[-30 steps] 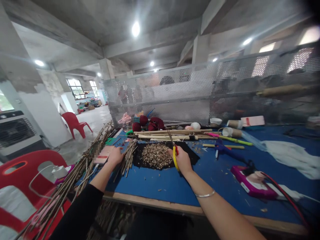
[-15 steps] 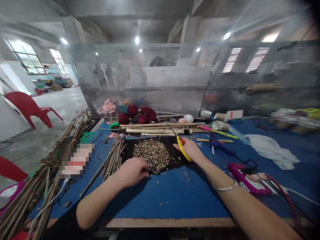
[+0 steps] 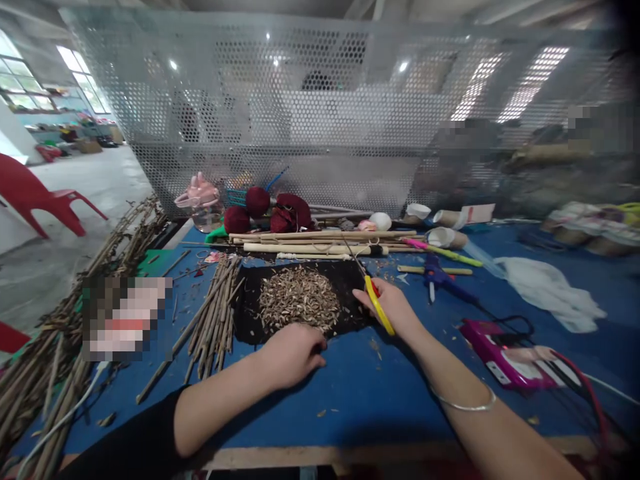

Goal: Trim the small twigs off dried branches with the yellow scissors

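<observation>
Many small cut twig pieces (image 3: pixel 299 298) lie heaped on a black cloth (image 3: pixel 249 313) in the middle of the blue table. My left hand (image 3: pixel 293 355) is at the front edge of the heap, its fingers curled; whether they pinch anything is hidden. Yellow-and-red-handled scissors (image 3: pixel 379 305) are in my right hand (image 3: pixel 393 308), at the cloth's right side, with the blades pointing up and left. A bundle of thin sticks (image 3: pixel 214 317) rests just left of the cloth.
Behind the cloth lie long pale rods (image 3: pixel 310 249) and dark red yarn balls (image 3: pixel 257 201). A blue glue gun (image 3: pixel 440 277), purple power strip (image 3: pixel 515 360) and white plastic bag (image 3: pixel 555 290) are on the right. Long branches (image 3: pixel 55 360) line the left, beside a blurred pink-and-white item (image 3: pixel 127 317).
The view has tilted down. My left hand has moved right along the heap's front edge. My right hand still holds the scissors beside the cloth.
</observation>
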The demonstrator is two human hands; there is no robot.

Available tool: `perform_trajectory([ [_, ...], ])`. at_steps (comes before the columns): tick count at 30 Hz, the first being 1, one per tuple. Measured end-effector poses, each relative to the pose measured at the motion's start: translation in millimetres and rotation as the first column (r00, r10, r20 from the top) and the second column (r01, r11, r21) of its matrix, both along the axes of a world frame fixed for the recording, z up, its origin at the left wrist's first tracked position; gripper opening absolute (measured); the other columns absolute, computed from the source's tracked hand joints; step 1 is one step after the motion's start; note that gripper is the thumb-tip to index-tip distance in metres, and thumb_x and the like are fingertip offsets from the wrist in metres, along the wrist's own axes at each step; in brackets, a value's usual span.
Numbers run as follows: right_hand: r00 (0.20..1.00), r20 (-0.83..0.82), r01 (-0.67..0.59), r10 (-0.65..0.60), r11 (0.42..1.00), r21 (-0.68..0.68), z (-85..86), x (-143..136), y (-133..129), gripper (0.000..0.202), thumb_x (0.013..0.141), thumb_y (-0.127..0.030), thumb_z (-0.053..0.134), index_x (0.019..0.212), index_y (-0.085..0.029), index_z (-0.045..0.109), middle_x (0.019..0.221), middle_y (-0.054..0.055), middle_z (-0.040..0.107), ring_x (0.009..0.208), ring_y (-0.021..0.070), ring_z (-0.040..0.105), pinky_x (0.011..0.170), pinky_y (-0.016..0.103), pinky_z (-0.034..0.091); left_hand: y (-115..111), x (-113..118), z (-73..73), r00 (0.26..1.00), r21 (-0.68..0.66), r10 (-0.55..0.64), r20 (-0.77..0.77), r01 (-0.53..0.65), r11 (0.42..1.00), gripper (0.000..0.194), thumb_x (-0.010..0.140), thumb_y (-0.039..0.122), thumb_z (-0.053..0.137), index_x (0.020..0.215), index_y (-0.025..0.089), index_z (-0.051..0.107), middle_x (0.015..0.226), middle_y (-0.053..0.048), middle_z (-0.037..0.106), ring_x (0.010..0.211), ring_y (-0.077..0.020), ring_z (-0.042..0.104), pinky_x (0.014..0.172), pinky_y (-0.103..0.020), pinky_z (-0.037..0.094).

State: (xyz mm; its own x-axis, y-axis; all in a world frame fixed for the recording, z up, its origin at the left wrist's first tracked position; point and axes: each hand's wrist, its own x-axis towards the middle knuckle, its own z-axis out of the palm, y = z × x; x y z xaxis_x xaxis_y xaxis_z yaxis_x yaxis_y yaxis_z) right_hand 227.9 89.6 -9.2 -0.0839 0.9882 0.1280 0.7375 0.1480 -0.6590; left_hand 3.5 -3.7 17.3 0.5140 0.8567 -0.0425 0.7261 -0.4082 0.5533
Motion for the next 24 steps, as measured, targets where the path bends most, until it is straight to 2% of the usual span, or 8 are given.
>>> perform_trajectory([
  [4,0.997,-0.065,0.052,-0.050,0.998,0.030,-6.7,12.6,5.9,0.039,0.067,-0.057,0.052,0.065,-0.019,0.045,0.050,-0.002,0.049,0.045,0.0106,0.043,0.045,0.022,0.032,5.9,5.0,4.7,0.987,0.076,0.142,0.079,-0.148,0.986,0.019,0.078,0.028,0.051,0.093,0.020,0.060,0.086,-0.003,0.062,0.082,-0.0150,0.056,0.074,-0.024,0.042],
  [9,0.995,-0.073,0.074,-0.073,0.997,0.008,-1.4,14.2,3.4,0.040,0.067,-0.059,0.052,0.064,-0.019,0.044,0.050,-0.002,0.049,0.046,0.0104,0.043,0.046,0.022,0.033,5.1,10.4,0.9,0.993,0.109,0.002,-0.117,0.011,0.994,0.027,0.074,0.041,0.055,0.093,0.022,0.061,0.087,-0.003,0.059,0.081,-0.0169,0.056,0.069,-0.025,0.044],
  [12,0.996,-0.049,0.080,-0.080,0.997,-0.003,3.1,12.6,1.1,0.040,0.066,-0.059,0.052,0.063,-0.019,0.043,0.048,-0.003,0.048,0.046,0.0104,0.043,0.046,0.022,0.032,1.8,18.0,-7.7,0.974,0.126,-0.011,-0.228,0.041,0.991,0.020,0.081,0.035,0.047,0.087,0.022,0.062,0.082,-0.003,0.058,0.080,-0.0158,0.057,0.068,-0.024,0.044],
  [16,0.997,-0.017,0.071,-0.071,0.997,-0.028,3.4,13.5,0.7,0.038,0.067,-0.057,0.052,0.064,-0.020,0.042,0.049,-0.003,0.048,0.046,0.0100,0.043,0.046,0.021,0.032,1.1,23.1,-11.6,0.955,0.188,-0.006,-0.295,0.064,0.980,0.023,0.086,0.027,0.037,0.084,0.020,0.059,0.081,-0.003,0.057,0.075,-0.0142,0.056,0.066,-0.024,0.045],
  [18,0.999,-0.007,0.046,-0.047,0.994,-0.096,2.3,12.2,0.0,0.037,0.068,-0.055,0.051,0.064,-0.020,0.042,0.051,-0.003,0.050,0.045,0.0097,0.043,0.045,0.021,0.031,3.5,21.2,-8.8,0.957,0.246,0.085,-0.278,-0.015,0.969,0.025,0.087,0.027,0.034,0.086,0.021,0.057,0.082,-0.003,0.056,0.075,-0.0141,0.056,0.065,-0.024,0.045],
  [21,0.999,-0.016,-0.032,0.029,0.965,-0.259,1.9,5.3,-3.7,0.034,0.070,-0.053,0.049,0.067,-0.020,0.044,0.054,-0.002,0.054,0.043,0.0097,0.044,0.043,0.021,0.031,8.6,15.0,-2.5,0.932,0.335,0.315,-0.179,-0.243,0.910,0.026,0.088,0.027,0.032,0.105,0.025,0.051,0.094,-0.003,0.056,0.080,-0.0136,0.056,0.066,-0.023,0.045],
  [22,0.999,-0.004,-0.054,0.055,0.960,-0.274,2.6,2.6,-5.2,0.033,0.071,-0.053,0.049,0.068,-0.020,0.045,0.055,-0.002,0.054,0.044,0.0101,0.045,0.044,0.021,0.031,10.2,12.4,-0.5,0.920,0.348,0.366,-0.138,-0.301,0.888,0.030,0.087,0.027,0.033,0.114,0.026,0.046,0.100,-0.003,0.055,0.081,-0.0135,0.057,0.067,-0.022,0.045],
  [24,0.991,0.068,-0.098,0.112,0.979,-0.180,5.2,-0.5,-7.7,0.034,0.069,-0.053,0.051,0.067,-0.020,0.047,0.057,-0.001,0.055,0.050,0.0114,0.047,0.046,0.021,0.033,13.2,6.0,3.3,0.912,0.343,0.407,-0.055,-0.366,0.865,0.039,0.086,0.029,0.036,0.124,0.026,0.035,0.107,-0.004,0.053,0.083,-0.0132,0.057,0.070,-0.022,0.045],
])
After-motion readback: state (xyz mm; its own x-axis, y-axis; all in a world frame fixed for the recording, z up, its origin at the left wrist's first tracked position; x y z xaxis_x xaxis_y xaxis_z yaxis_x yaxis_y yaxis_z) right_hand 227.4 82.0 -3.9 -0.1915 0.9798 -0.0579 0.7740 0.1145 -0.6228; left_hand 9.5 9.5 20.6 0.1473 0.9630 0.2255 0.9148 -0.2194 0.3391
